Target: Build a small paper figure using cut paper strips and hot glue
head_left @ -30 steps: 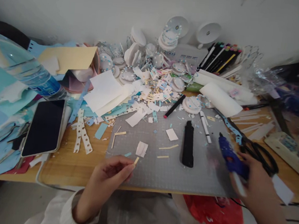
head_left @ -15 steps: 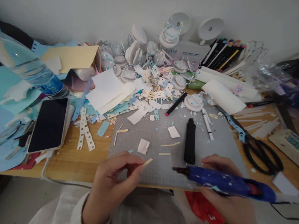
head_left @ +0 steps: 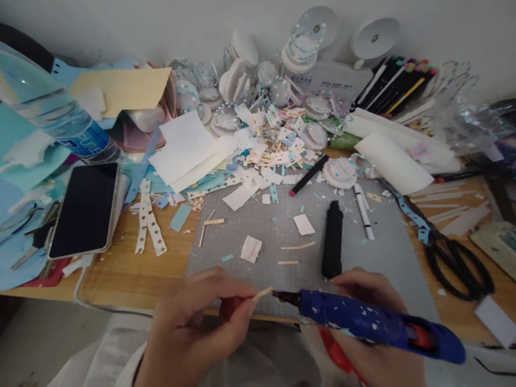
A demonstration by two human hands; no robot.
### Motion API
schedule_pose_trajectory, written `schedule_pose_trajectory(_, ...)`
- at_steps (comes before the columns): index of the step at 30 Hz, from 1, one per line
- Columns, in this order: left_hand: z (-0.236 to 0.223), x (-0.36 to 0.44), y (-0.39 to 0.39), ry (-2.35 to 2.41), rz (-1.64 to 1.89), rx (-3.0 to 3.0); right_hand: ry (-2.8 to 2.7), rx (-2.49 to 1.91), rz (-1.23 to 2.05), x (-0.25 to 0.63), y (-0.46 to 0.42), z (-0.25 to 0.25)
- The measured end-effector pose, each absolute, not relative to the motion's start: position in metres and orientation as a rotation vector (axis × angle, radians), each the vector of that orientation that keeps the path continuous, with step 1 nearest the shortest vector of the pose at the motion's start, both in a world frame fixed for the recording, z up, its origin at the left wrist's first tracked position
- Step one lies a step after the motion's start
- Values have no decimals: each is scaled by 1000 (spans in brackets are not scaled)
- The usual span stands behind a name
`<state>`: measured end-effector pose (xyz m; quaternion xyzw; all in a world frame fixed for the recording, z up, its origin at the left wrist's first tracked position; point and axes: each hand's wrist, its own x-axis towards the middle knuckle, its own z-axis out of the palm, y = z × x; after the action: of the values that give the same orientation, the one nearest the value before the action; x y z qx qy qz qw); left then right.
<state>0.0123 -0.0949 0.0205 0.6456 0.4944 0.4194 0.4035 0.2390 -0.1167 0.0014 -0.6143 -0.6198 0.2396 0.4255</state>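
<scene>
Between the thumb and forefinger of my left hand is a small cream paper strip, its free end pointing right. My right hand is wrapped round a blue hot glue gun, whose dark nozzle points left and sits at or very near the strip's tip; I cannot tell whether they touch. Beyond the hands lies a grey cutting mat with a white paper square, another white piece and thin cream strips. A black marker-like tube lies just past my right hand.
To the left are a phone and a water bottle. A heap of paper scraps and white beaded ornaments fills the back. Black scissors lie at the right, with rolled white paper and pens behind.
The glue gun has moved left and its nozzle has come to the strip's tip. My left hand has shifted slightly right with the strip. The camera view has tilted a little.
</scene>
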Motion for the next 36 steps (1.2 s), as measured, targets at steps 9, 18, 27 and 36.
schedule_pose_trajectory(9,19,14,-95,1246,1059,1648,-1531,-1508,622,240,-117,3)
schedule_pose_trajectory(18,20,15,-94,1233,1073,1698,-1569,-1512,550,242,-116,2)
schedule_pose_trajectory(27,17,16,-91,1182,1068,1686,-1640,-1603,385,248,-117,-6)
schedule_pose_trajectory(36,-16,8,-89,1358,1092,1789,-1113,-1857,-481,317,-106,-62)
